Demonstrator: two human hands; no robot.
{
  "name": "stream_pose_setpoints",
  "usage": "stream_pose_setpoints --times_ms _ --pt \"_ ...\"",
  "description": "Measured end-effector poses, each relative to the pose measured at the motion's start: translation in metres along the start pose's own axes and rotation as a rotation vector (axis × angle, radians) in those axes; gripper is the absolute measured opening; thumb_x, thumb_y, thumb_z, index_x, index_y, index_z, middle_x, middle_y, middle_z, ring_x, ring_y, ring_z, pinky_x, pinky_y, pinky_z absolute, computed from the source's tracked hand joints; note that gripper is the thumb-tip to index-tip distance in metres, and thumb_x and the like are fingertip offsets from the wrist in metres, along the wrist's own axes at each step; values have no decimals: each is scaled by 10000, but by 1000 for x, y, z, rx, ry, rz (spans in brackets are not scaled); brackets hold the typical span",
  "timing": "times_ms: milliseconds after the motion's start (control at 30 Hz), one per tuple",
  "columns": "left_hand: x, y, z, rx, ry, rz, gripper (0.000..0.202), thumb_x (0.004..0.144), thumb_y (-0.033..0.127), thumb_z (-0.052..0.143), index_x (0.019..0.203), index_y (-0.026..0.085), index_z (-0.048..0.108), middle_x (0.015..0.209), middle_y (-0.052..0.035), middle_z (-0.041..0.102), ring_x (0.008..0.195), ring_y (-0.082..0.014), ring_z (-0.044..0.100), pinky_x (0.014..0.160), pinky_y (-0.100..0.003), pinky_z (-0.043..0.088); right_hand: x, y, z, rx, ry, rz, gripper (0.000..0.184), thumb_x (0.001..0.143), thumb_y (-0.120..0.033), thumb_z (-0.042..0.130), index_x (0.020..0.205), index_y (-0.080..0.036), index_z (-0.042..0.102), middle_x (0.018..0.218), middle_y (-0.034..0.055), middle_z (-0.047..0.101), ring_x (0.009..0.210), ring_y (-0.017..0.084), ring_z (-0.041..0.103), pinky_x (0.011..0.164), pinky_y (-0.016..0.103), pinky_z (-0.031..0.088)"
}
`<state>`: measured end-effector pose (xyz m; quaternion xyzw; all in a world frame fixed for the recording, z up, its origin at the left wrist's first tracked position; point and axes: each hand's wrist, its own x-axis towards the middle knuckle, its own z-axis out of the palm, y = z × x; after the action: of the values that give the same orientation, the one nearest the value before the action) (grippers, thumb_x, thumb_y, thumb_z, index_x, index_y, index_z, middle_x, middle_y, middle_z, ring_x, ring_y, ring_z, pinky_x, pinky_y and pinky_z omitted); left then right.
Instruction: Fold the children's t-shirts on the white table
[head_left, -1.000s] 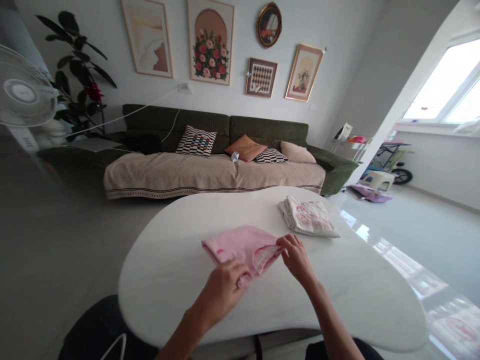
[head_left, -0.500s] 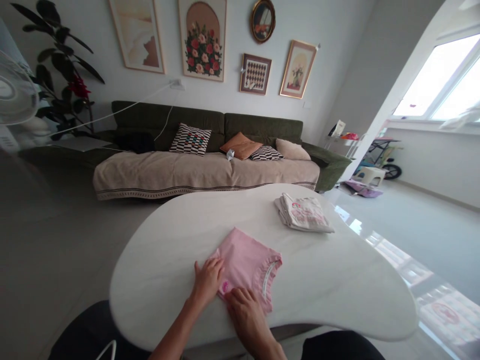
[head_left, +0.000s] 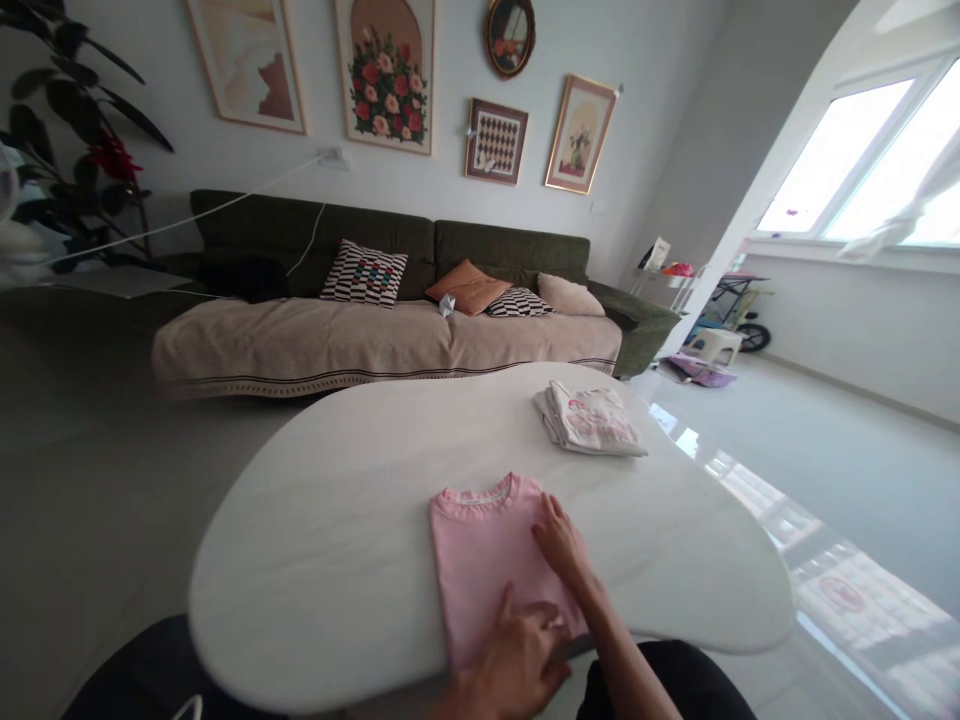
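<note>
White marble-look table point(head_left: 315, 530) | folded pink T-shirt point(head_left: 484, 560) at its near edge | our right hand point(head_left: 564, 548) flat along the shirt's right side | our left hand point(head_left: 516, 655) blurred lower down; we can't tell if it's pinching

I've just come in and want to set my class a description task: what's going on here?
A person has a pink top on the white table, neckline facing away. The right hand is at its right edge; the left hand is over its lower part. Folded white clothes lie farther back.
</note>
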<state>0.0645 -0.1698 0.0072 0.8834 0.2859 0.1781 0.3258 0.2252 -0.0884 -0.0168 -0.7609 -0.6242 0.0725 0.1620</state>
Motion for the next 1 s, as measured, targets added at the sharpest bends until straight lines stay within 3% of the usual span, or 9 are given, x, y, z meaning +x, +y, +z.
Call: stream_pose_setpoints --times_ms 67,133,200,267,367,500,600,800,1000 --pt "-4 -17 -17 2 194 -109 303 850 269 390 1111 268 543 1125 -44 577 1059 -181 505 999 -392 300 -2 7 0 7 45 95 415 814 -236 328 1194 -113 443 1149 171 541 1015 204 538 799 295 410" --pt "-13 -48 -37 12 428 -290 307 845 221 359 1068 206 570 1062 -80 593 1001 -179 539 911 -326 395 -5 14 -1 27 67 167 344 826 -278 314 1068 -145 519 973 129 610 866 181 589 714 262 420" --pt "-21 -84 -56 22 568 -486 292 818 185 381 1029 154 580 961 -101 617 881 -180 585 816 -301 445 -7 18 1 50 73 210 277 823 -308 323 915 -190 555 857 80 623 759 163 596 638 248 409" --pt "-22 -114 -71 23 623 -643 247 791 187 440 976 131 593 845 -88 636 759 -173 605 747 -282 458 -6 17 2 66 79 238 236 814 -320 338 812 -208 545 815 59 616 728 162 586 602 249 388" --pt "-13 -135 -82 7 624 -723 160 749 185 515 870 144 611 731 -50 651 673 -154 611 669 -238 444 -3 12 3 82 87 256 202 810 -304 339 790 -217 519 814 46 606 722 159 574 570 246 358" --pt "0 -134 -83 -3 634 -752 52 717 202 550 700 173 590 654 -23 646 611 -151 601 571 -215 398 -3 7 3 80 87 248 209 830 -287 304 818 -226 504 852 40 589 759 156 563 564 241 343" --pt "3 -127 -82 -3 677 -744 81 736 257 534 709 186 562 682 -13 644 625 -147 595 578 -215 395 -3 8 3 66 71 246 207 838 -278 302 807 -218 498 856 48 578 785 160 556 589 244 344" --pt "8 -119 -80 -12 737 -552 202 811 361 426 775 201 543 761 12 641 683 -112 602 642 -181 433 -3 7 1 44 50 249 204 857 -225 255 825 -201 455 892 61 573 813 165 553 610 252 335" --pt "9 -119 -74 192 723 -668 149 744 223 474 815 142 577 809 -86 633 754 -190 613 685 -273 457 -5 9 -4 35 23 241 184 850 -217 265 845 -204 448 924 59 586 848 164 565 619 248 338"
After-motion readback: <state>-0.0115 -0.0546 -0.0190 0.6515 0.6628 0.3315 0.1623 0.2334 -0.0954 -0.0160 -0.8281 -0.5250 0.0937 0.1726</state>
